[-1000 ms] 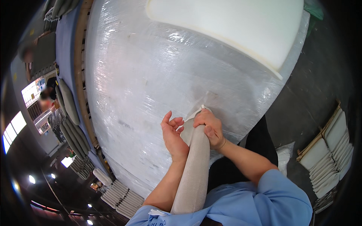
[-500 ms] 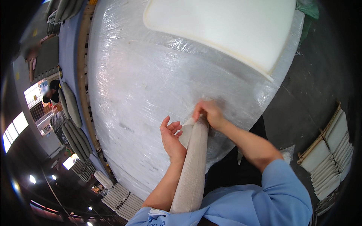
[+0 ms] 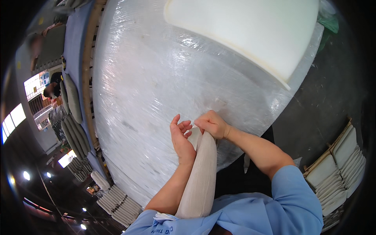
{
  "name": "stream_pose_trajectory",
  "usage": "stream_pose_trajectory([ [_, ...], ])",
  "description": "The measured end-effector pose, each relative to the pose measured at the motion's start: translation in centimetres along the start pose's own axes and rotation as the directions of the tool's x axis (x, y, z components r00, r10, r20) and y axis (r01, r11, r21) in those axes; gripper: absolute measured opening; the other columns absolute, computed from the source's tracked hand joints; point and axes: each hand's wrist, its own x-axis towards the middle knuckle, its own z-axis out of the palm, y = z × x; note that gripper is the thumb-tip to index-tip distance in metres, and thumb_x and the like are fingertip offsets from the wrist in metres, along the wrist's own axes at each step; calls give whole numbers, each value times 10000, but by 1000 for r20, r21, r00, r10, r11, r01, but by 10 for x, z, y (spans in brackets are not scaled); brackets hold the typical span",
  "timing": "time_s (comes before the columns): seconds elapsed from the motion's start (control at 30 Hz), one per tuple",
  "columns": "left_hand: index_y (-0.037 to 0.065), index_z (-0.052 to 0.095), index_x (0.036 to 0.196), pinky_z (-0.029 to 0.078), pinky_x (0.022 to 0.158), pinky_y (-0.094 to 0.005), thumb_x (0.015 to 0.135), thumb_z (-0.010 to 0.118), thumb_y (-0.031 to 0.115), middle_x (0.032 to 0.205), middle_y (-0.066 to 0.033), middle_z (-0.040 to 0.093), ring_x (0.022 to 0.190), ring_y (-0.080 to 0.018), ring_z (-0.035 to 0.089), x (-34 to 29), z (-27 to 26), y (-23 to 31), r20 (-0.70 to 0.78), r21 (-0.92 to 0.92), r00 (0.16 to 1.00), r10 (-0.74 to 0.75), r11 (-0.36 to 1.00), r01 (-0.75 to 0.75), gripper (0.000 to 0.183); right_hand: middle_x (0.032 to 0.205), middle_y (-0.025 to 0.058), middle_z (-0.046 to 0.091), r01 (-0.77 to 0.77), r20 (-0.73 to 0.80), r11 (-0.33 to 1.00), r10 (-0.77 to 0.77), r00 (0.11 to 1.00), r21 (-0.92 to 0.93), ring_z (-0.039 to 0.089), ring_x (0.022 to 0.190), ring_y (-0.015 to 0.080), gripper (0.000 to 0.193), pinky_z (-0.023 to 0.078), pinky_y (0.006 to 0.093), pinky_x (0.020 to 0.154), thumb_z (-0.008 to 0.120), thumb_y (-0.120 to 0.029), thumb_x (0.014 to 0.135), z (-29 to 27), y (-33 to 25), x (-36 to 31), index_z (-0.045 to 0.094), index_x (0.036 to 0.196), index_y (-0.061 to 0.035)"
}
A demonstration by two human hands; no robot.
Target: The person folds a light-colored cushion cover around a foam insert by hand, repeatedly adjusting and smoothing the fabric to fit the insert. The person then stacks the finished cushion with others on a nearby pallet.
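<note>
Beige cushion: between forearms, near end against blue shirt. Right grip: clenched at far end, contents hidden, closer to left grip than before. Left grip: released, half-curled beside cushion.

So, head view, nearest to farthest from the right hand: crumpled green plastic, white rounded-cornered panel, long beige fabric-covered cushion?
1. Beige cushion, at the right hand, body side.
2. White panel, ahead.
3. Green plastic, upper right, past the panel.
</note>
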Motion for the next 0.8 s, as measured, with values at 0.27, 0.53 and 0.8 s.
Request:
stream_pose_trajectory([
  [0.27,94,522,1452,458,914,-339,1108,303,443,1110,-56,645,1009,-163,586,5,-3,-7,-72,-23,995,-75,997,74,537,894,130,719,349,-411,935,-344,844,-65,654,793,278,489,507,396,779,480,-429,1021,22,-19,-53,721,907,-19],
  [0.53,95,517,1465,452,937,-362,1105,279,485,1113,-60,648,1035,-176,590,6,0,-3,-29,-13,995,-95,995,95,582,806,133,634,446,-96,870,-472,876,-208,607,760,346,383,462,456,740,512,-368,960,40,-53,-48,631,771,-57],
  [0.8,78,502,1475,439,943,-364,1107,275,477,1103,-63,644,1018,-179,577,5,-4,-8,-32,46,997,-65,997,66,589,802,106,655,87,62,992,-93,994,87,603,733,310,453,480,424,703,415,-316,1037,26,-78,-35,632,779,-15],
])
